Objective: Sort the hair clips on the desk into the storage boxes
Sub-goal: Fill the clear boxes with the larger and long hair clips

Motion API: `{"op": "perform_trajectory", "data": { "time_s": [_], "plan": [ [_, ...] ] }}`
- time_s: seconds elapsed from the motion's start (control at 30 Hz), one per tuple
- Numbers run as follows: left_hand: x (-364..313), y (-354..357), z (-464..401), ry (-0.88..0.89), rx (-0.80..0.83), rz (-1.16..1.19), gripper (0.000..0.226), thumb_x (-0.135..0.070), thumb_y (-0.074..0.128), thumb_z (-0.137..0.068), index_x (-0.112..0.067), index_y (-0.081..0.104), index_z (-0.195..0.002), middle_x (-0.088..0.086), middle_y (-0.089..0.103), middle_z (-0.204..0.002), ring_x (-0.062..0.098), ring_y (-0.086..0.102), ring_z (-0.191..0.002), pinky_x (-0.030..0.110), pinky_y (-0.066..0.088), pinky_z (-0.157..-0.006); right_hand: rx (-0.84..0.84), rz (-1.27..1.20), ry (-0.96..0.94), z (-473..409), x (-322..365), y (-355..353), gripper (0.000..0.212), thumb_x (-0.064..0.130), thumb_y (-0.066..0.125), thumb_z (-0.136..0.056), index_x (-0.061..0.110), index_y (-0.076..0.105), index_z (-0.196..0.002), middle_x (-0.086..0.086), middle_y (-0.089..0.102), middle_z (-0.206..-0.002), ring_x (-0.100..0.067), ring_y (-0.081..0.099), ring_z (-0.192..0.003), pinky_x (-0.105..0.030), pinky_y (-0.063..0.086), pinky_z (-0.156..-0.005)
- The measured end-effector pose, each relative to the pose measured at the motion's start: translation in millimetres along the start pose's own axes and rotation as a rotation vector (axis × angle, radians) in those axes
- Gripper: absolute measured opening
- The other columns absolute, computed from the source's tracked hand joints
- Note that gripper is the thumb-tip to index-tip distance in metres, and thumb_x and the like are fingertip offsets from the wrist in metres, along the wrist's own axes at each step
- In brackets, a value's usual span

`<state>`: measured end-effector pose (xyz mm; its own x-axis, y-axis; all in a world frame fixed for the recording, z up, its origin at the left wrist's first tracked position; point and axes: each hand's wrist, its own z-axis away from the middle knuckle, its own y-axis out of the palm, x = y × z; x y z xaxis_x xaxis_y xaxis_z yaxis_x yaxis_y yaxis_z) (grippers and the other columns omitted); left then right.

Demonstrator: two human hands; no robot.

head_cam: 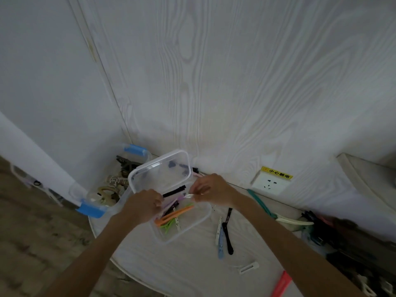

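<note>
From my remote seat I see the left hand [143, 205] gripping a black hair clip [174, 192] and the right hand [211, 189] pinching a clear hair clip [189, 195], both over the open clear storage box [194, 225] (orange and green clips inside) on the white desk [182, 266].

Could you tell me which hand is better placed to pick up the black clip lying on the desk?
Right hand: the long black plastic hair clip lies on its side, beyond the clear plastic box.
</note>
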<state>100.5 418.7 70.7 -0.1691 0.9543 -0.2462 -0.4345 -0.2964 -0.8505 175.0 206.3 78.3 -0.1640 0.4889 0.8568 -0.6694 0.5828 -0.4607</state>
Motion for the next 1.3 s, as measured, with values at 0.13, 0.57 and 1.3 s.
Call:
{"op": "perform_trajectory", "data": {
  "time_s": [0.13, 0.57, 1.3],
  "plan": [
    [3.3, -5.3, 2.7, -0.053, -0.112, -0.057, 0.028, -0.025, 0.04, -0.098, -0.027, 0.058, -0.119, -0.005, 0.058, -0.123, 0.012, 0.059, -0.107, 0.023, 0.047, -0.087, 0.112, 0.306, -0.026, -16.6, -9.9, 25.2, 0.026, 0.014, 0.077, -0.072, 0.018, 0.073, -0.098, -0.002, 0.073, -0.102, -0.013, 0.065, -0.096, -0.03, 0.049, -0.093],
    [-89.8, 4.5, -43.2, 0.265, -0.242, -0.011, 0.03, -0.015, 0.043, -0.094, -0.019, 0.062, -0.116, 0.005, 0.066, -0.113, 0.022, 0.061, -0.103, 0.031, 0.044, -0.089, 0.091, 0.751, 0.16, -19.9, -96.8, -6.5, 0.069, 0.029, 0.048, -0.094, 0.023, 0.007, -0.149, -0.002, 0.001, -0.159, -0.018, 0.01, -0.146, -0.034, 0.018, -0.117],
    [-131.2, 29.1, -81.1, 0.23, 0.217, -0.307, 0.034, -0.018, 0.047, -0.093, -0.019, 0.055, -0.126, 0.003, 0.058, -0.129, 0.024, 0.047, -0.126, 0.042, 0.014, -0.116, -0.095, 0.511, 0.271, 50.6, -124.5, -29.5, 0.113, 0.042, 0.083, -0.059, 0.021, 0.014, -0.146, -0.005, 0.017, -0.148, -0.021, 0.027, -0.136, -0.024, 0.025, -0.108]
  ]
}}
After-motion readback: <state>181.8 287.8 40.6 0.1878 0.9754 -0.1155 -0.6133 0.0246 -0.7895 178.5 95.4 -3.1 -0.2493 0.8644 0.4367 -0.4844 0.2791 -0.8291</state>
